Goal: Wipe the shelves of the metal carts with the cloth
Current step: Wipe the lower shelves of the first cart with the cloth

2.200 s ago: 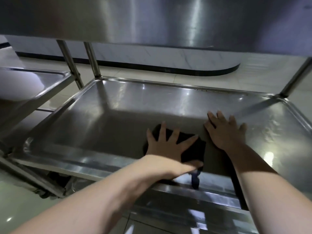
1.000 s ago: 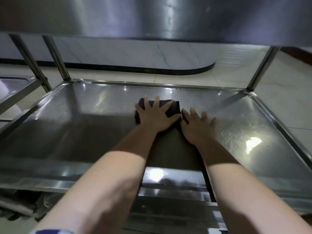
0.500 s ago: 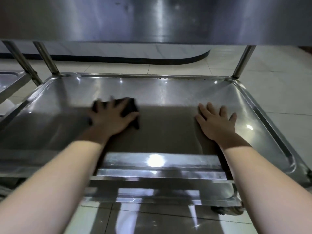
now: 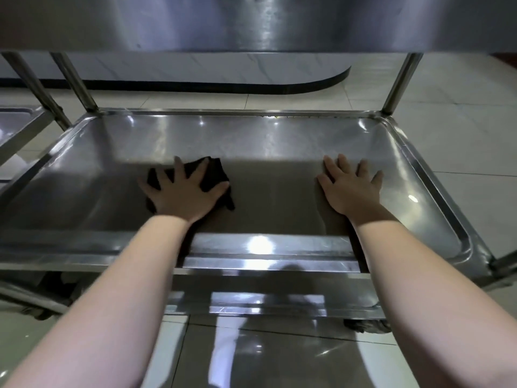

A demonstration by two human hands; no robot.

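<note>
A steel cart shelf (image 4: 268, 141) with a raised rim fills the middle of the head view, under the cart's upper shelf (image 4: 251, 21). My left hand (image 4: 183, 196) lies flat with fingers spread on a dark cloth (image 4: 214, 172), pressing it onto the shelf left of centre. Most of the cloth is hidden under the palm; a dark tail sticks out at its right. My right hand (image 4: 349, 189) rests flat and bare on the shelf, right of centre, apart from the cloth.
A second metal cart (image 4: 16, 130) stands close on the left, its posts (image 4: 72, 79) beside this cart's back left corner. A post (image 4: 400, 82) rises at the back right. Tiled floor (image 4: 461, 121) and a dark curved plinth (image 4: 307, 86) lie beyond. A caster (image 4: 366, 326) shows below.
My left hand slid the cloth from the shelf's middle out to the left and has since edged back rightward. My right hand moved right, away from the left hand.
</note>
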